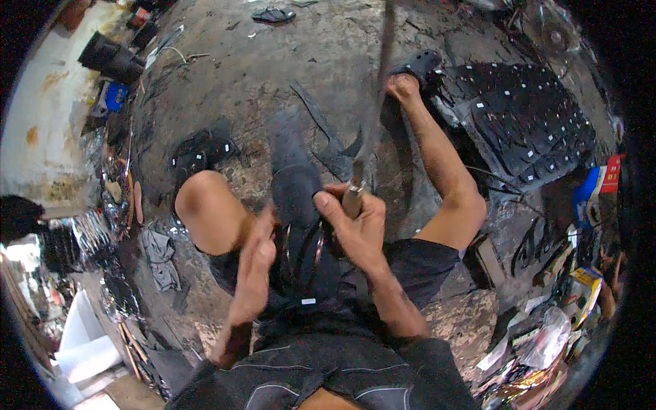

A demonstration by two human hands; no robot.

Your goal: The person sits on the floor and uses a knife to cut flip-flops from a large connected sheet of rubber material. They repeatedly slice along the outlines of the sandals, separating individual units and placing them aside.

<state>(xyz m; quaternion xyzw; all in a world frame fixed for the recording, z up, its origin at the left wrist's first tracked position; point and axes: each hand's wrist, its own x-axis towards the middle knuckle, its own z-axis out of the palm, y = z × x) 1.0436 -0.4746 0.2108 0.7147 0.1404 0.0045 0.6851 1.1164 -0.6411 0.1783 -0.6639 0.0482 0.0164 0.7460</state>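
Observation:
A black sandal (295, 184) rests lengthwise between my thighs, its straps toward my body and a small white label at its near end. In my right hand (359, 222) is a brown-handled tool (352, 198) with a long, thin, blurred shaft rising away from me; whether it is a blade I cannot make out. The right thumb lies at the sandal's right edge. My left hand (256, 263), slightly smeared, is along the sandal's left side with its fingers stretched out. Whether it touches the sandal is unclear.
Dark strips of cut material (324, 137) lie on the floor ahead. Rows of black pieces with white labels (533, 123) cover the right side. Left stand a black bucket (109, 56) and a grey cloth (160, 260). A red-blue box (598, 191) and clear plastic (547, 338) lie right.

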